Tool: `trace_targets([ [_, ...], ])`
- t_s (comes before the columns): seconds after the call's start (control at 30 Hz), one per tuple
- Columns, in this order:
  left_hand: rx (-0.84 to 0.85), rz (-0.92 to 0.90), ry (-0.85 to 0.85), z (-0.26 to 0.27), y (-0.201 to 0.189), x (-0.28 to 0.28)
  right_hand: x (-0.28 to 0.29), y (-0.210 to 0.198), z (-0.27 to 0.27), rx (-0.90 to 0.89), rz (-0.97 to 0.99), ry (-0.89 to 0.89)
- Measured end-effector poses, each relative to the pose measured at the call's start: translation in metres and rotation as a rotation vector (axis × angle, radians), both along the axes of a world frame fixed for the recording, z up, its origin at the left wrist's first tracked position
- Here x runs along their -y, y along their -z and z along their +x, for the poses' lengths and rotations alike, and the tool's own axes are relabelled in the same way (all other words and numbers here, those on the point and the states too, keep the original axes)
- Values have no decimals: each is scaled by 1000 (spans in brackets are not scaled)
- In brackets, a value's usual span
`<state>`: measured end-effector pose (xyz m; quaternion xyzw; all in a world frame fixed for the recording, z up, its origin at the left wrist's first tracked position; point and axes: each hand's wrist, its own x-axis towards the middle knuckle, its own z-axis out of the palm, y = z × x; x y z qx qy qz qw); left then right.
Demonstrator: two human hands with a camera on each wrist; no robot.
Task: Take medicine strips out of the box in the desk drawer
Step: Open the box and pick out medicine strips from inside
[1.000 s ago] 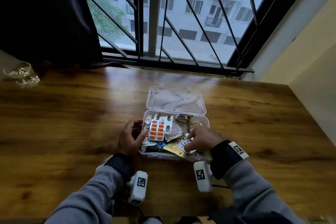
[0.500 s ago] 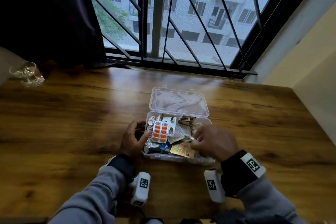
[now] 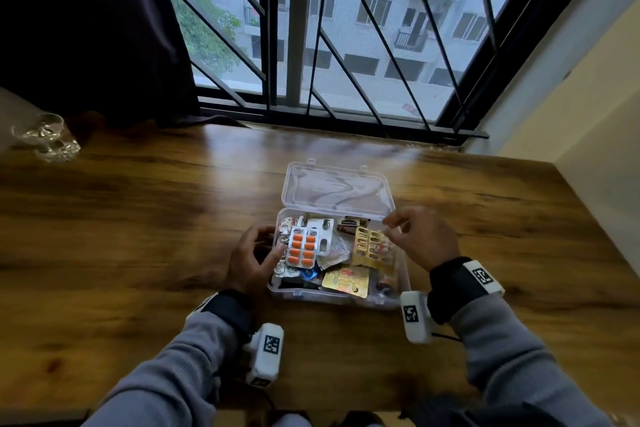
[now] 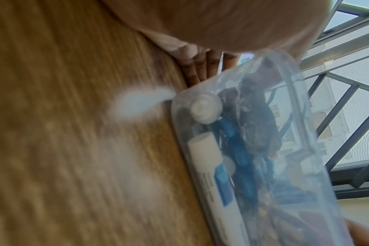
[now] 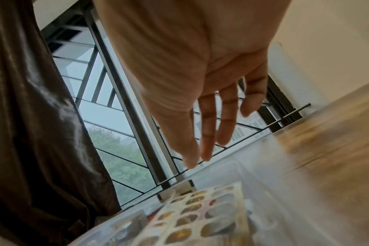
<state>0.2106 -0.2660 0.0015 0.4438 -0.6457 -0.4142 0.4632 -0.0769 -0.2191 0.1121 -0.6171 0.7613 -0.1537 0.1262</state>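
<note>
A clear plastic box (image 3: 332, 296) stands open on the wooden desk (image 3: 138, 218), its lid (image 3: 337, 189) folded back. Inside lie several medicine strips: an orange-pill strip (image 3: 303, 250) at the left, a gold blister strip (image 3: 374, 248) at the right, and another gold strip (image 3: 346, 281) at the front. My left hand (image 3: 263, 250) grips the box's left end, thumb against the orange strip. In the left wrist view its fingers (image 4: 200, 66) curl against the box (image 4: 284, 149). My right hand (image 3: 401, 229) hovers over the box's right side. Its fingers (image 5: 206, 124) are extended and hold nothing, with the gold strip (image 5: 200, 219) below.
A glass dish (image 3: 45, 137) sits at the desk's far left corner under a dark curtain (image 3: 86, 28). A barred window (image 3: 329, 45) runs behind the desk and a wall (image 3: 588, 114) closes the right side. A white tube (image 4: 211, 166) shows through the box wall.
My right hand has lifted from the strips at the box's front right to above its right rear. A gold blister strip now lies uncovered on the right. The left hand stayed put.
</note>
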Motion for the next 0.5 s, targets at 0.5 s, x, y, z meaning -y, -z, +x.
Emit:
trace_targets([
  [0.5,12,32,14,0,1,1,-25,12,16,-76,-11,-684],
])
